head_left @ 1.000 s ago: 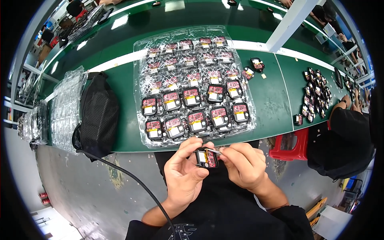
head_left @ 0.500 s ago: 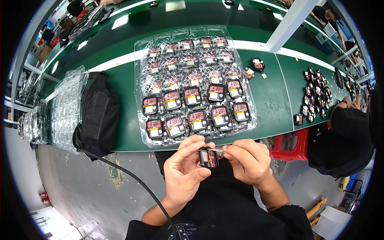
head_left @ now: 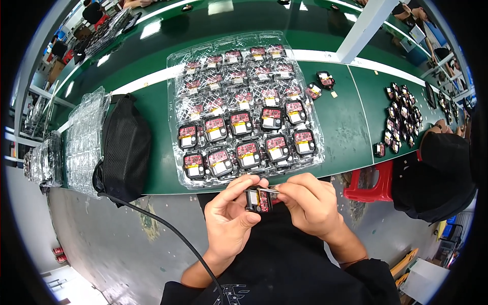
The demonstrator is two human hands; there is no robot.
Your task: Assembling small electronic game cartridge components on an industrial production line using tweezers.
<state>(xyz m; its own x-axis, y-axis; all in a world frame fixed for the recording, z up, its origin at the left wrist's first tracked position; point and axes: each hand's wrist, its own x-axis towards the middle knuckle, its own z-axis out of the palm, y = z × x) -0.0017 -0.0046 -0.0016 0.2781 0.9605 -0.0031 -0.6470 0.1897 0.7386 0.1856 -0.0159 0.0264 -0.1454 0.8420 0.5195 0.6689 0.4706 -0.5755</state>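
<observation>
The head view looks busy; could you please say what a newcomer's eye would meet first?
Probably the clear plastic tray of square black-framed red circuit units, central on the green table. Below it, the left hand holds a similar unit and the right hand a thin metallic tool. A red plastic stool stands at right.

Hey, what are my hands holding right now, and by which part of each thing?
The left hand holds a small black-cased device by its casing edges; the right hand pinches a thin metal tool behind its exposed end.
</observation>
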